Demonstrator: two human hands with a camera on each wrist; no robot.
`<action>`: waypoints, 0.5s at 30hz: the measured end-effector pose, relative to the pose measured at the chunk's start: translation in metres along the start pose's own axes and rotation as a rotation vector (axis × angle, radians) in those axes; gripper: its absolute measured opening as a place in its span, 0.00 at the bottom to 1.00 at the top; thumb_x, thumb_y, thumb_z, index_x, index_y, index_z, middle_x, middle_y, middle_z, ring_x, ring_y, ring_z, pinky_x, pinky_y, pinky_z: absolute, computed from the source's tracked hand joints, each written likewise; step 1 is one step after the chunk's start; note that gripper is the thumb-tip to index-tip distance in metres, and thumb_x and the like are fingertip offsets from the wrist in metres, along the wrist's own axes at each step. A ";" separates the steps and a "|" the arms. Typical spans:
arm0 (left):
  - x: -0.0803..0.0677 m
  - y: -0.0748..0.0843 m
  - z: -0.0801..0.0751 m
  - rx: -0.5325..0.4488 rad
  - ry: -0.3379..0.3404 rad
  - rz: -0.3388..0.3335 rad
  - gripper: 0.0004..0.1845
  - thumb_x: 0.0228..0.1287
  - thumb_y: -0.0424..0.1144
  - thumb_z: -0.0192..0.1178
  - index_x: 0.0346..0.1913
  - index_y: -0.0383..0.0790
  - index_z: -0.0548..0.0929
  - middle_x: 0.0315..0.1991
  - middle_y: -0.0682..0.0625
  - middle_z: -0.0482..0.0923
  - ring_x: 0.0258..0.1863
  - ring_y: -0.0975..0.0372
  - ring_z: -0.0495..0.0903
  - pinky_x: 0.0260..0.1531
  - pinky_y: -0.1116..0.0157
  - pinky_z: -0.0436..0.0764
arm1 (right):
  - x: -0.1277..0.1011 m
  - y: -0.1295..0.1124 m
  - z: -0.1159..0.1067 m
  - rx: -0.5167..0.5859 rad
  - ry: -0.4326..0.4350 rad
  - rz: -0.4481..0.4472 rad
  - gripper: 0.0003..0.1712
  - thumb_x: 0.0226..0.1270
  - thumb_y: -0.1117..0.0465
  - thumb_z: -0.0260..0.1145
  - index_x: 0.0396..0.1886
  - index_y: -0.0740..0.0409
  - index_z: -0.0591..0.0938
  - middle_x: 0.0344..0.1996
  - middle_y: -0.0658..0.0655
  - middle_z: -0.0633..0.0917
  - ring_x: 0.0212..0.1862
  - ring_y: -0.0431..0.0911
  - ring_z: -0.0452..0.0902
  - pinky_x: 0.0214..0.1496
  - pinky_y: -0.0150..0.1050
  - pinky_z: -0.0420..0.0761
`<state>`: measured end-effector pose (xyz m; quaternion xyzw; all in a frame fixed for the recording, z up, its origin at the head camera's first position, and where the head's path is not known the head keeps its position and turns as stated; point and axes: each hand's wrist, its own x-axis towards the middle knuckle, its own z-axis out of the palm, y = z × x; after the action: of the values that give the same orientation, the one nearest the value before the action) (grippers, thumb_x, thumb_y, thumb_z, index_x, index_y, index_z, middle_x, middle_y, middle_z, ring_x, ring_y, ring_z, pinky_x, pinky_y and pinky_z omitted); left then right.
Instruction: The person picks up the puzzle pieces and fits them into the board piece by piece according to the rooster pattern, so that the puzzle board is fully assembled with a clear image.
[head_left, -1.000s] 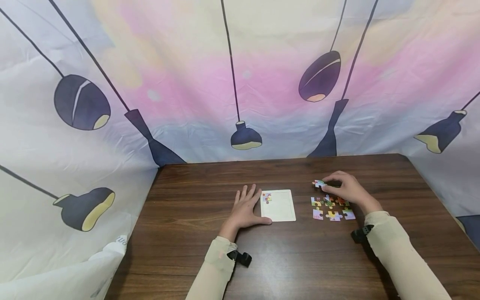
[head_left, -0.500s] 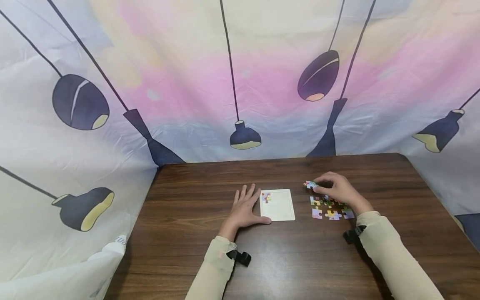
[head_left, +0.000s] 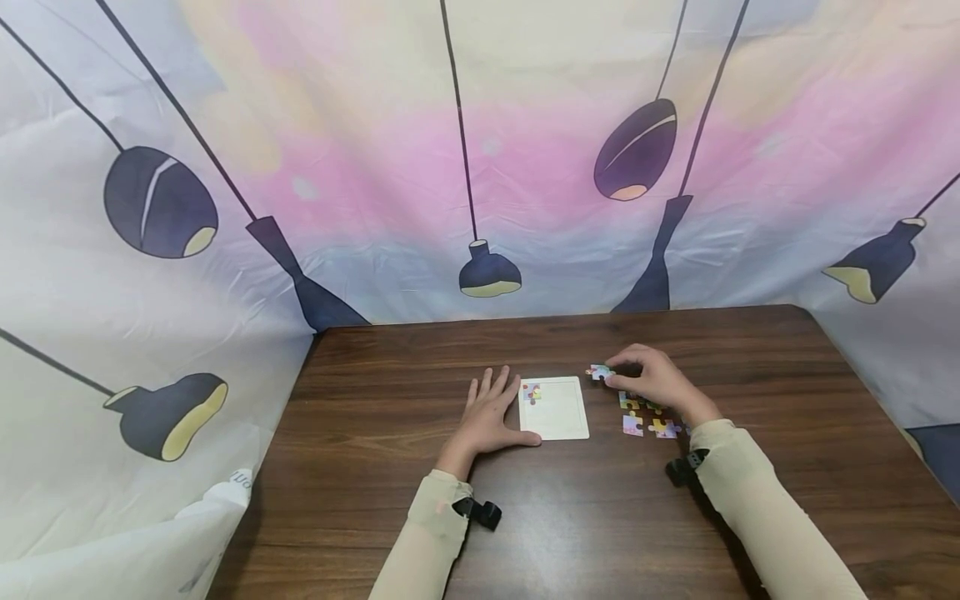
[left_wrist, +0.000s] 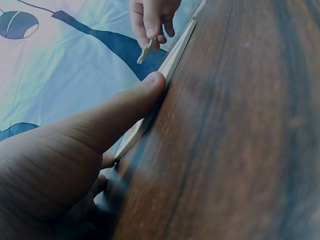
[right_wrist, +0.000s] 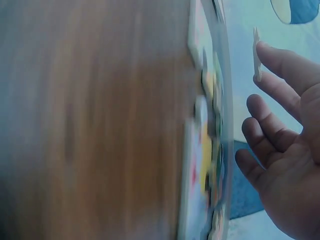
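Note:
In the head view, a square white puzzle board (head_left: 561, 414) lies on the table, one colourful puzzle piece (head_left: 532, 392) set in its far left corner. My left hand (head_left: 486, 423) rests at the board's left side with fingers spread; its thumb (left_wrist: 125, 111) touches the near edge in the left wrist view. To the right of the board, my right hand (head_left: 652, 380) pinches another puzzle piece (head_left: 598, 372) between thumb and finger, raised off the table in the right wrist view. Below that hand lie several loose puzzle pieces (head_left: 632, 426), some hidden by the hand and wrist.
The dark wooden table (head_left: 375, 467) reaches back to a hanging cloth (head_left: 390, 167) printed with lamps. The cloth also hangs along the left and right sides. Black wrist cameras sit on both sleeves.
My right hand has moved left with the pinched puzzle piece, from above the loose pieces towards the board. The left hand and the board have stayed put.

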<state>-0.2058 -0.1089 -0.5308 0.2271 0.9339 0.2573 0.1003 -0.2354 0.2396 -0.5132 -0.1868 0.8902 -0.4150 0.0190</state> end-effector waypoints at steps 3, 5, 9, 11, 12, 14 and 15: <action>0.000 0.000 0.000 -0.002 0.001 0.000 0.64 0.55 0.67 0.76 0.86 0.43 0.54 0.87 0.43 0.41 0.85 0.45 0.32 0.81 0.41 0.33 | 0.004 -0.005 0.005 -0.005 -0.012 -0.018 0.18 0.69 0.57 0.77 0.54 0.60 0.90 0.53 0.62 0.85 0.57 0.62 0.81 0.60 0.64 0.80; 0.000 0.000 0.000 -0.003 0.001 0.000 0.64 0.55 0.67 0.76 0.86 0.43 0.54 0.87 0.43 0.41 0.85 0.45 0.32 0.81 0.41 0.33 | 0.006 -0.008 0.009 -0.006 -0.023 -0.024 0.18 0.69 0.57 0.78 0.55 0.60 0.90 0.52 0.61 0.85 0.57 0.61 0.81 0.60 0.64 0.80; 0.000 -0.001 0.001 -0.008 0.002 0.001 0.64 0.55 0.67 0.76 0.86 0.43 0.54 0.87 0.44 0.41 0.85 0.45 0.31 0.81 0.41 0.33 | 0.010 -0.015 0.017 -0.002 -0.042 -0.053 0.18 0.68 0.58 0.78 0.55 0.60 0.90 0.52 0.60 0.85 0.57 0.61 0.81 0.61 0.64 0.79; 0.000 -0.001 0.001 -0.012 0.001 0.001 0.64 0.55 0.67 0.76 0.86 0.44 0.54 0.87 0.44 0.41 0.85 0.45 0.31 0.81 0.41 0.33 | 0.012 -0.019 0.022 -0.008 -0.046 -0.072 0.18 0.68 0.58 0.78 0.55 0.60 0.90 0.52 0.60 0.85 0.57 0.60 0.81 0.60 0.63 0.80; -0.001 -0.001 0.000 -0.014 0.000 0.002 0.64 0.55 0.67 0.76 0.86 0.44 0.54 0.87 0.44 0.40 0.85 0.45 0.31 0.81 0.41 0.32 | 0.013 -0.021 0.024 -0.008 -0.049 -0.081 0.18 0.68 0.58 0.78 0.55 0.60 0.90 0.52 0.59 0.85 0.56 0.60 0.81 0.60 0.63 0.80; -0.001 -0.001 0.000 -0.014 -0.001 0.002 0.63 0.55 0.68 0.76 0.86 0.44 0.54 0.87 0.44 0.40 0.85 0.45 0.31 0.81 0.41 0.32 | 0.014 -0.025 0.030 -0.014 -0.053 -0.099 0.18 0.68 0.58 0.78 0.54 0.60 0.90 0.51 0.58 0.85 0.55 0.59 0.81 0.59 0.62 0.81; -0.001 -0.001 0.000 -0.016 -0.002 0.001 0.63 0.56 0.68 0.75 0.86 0.44 0.54 0.87 0.44 0.40 0.85 0.45 0.31 0.81 0.41 0.32 | 0.015 -0.028 0.032 -0.022 -0.057 -0.113 0.18 0.68 0.58 0.78 0.54 0.60 0.90 0.50 0.58 0.85 0.54 0.58 0.82 0.58 0.62 0.81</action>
<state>-0.2050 -0.1103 -0.5311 0.2273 0.9316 0.2644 0.1030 -0.2341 0.1948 -0.5116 -0.2488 0.8818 -0.4002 0.0191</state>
